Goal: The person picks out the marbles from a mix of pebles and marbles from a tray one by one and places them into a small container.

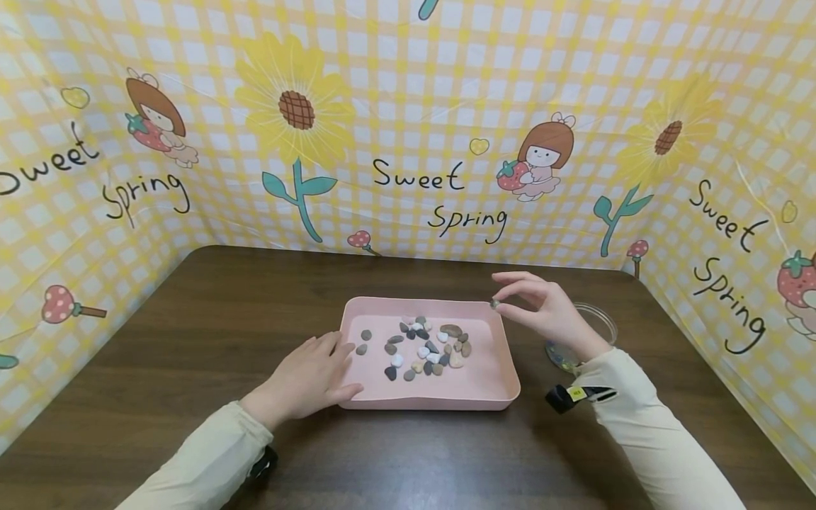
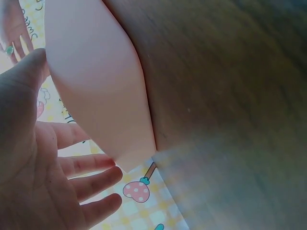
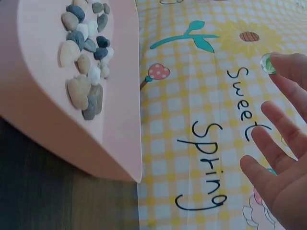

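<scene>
Between thumb and index finger my right hand [image 1: 542,312] pinches a small clear glass bead with green in it [image 3: 268,63], held above the far right corner of a pink tray [image 1: 430,404]. Its other fingers are spread apart. Grey, white and tan pebbles [image 1: 433,358] lie scattered over the tray's floor, with two grey ones apart near the left side. My left hand [image 1: 309,379] rests at the tray's left rim with its fingers extended and nothing in its grasp; the left wrist view shows it beside the tray's outer wall.
A round clear container [image 1: 596,322] with glassy pieces at its bottom stands right of the tray, partly hidden behind my right hand and wrist. The dark wooden table [image 1: 268,297] is enclosed by a yellow checked cloth [image 1: 408,92] at the back and both sides.
</scene>
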The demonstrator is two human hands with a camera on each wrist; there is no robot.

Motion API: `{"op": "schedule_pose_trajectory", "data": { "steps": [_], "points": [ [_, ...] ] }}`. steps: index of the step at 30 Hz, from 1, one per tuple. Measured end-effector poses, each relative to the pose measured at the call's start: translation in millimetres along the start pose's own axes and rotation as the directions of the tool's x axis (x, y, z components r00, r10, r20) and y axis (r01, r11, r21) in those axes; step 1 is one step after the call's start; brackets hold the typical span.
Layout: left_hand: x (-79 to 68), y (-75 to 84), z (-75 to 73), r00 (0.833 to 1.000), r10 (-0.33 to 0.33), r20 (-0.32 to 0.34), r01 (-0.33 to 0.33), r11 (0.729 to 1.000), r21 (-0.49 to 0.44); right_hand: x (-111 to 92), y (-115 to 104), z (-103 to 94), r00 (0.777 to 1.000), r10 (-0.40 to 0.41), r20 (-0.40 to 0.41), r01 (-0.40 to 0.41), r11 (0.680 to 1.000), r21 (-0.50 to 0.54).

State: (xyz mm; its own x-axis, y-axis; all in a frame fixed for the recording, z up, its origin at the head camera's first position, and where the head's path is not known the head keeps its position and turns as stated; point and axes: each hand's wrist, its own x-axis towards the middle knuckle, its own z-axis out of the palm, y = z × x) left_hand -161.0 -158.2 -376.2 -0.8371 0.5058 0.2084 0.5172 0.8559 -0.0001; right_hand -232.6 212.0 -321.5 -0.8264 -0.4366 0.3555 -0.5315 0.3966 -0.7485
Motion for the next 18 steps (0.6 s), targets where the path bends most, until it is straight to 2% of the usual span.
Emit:
{"op": "schedule_pose_trajectory", "data": {
  "steps": [11, 18],
  "points": [
    [-0.5, 0.8, -1.6, 1.000, -0.011, 0.021, 0.011, 1.000, -0.006, -20.0, 10.5, -16.9, 0.996, 0.034, -0.085, -0.034, 0.999, 0.001],
    [-0.9, 1.0, -2.0, 1.000, -0.010, 0.018, 0.011, 1.000, -0.007, -31.4, 18.1, -28.3, 0.987, -0.045, -0.156, 0.049, 0.999, 0.020]
  ]
}}
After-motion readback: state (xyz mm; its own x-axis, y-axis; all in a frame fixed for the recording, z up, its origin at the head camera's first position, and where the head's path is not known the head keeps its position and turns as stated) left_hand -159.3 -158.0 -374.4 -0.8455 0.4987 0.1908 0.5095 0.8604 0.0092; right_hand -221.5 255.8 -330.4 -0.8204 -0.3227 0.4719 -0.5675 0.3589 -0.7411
